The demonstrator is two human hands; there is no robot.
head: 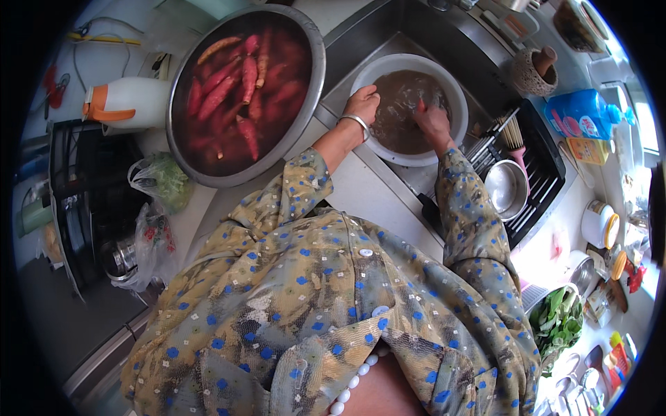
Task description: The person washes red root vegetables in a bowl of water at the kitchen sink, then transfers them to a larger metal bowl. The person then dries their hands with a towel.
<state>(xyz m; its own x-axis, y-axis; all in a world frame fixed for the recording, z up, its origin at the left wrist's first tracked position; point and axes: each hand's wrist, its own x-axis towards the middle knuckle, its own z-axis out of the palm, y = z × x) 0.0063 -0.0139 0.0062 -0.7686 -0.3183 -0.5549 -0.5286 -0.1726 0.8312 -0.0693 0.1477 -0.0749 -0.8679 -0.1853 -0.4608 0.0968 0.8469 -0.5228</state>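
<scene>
A white basin (458, 93) of murky brown water stands in the stainless steel sink (359, 57). My left hand (364, 106), with a silver bangle at the wrist, curls over the basin's left rim. Inside the basin, at its right side, my right hand (434, 125) is partly in the rippling water. A small reddish tip shows at its fingers; whether it is a held thing or a fingertip I cannot tell. To the left, a large metal basin (318, 67) holds several red-skinned sweet potatoes (250, 78) in reddish water.
A black dish rack (556, 161) with a small metal pot (504, 190) and a pink-handled brush (515, 136) adjoins the sink at right. Behind it are a stone mortar (525, 70) and a blue bottle (577, 114). A white jug (130, 104) and bagged greens (169, 182) lie at left.
</scene>
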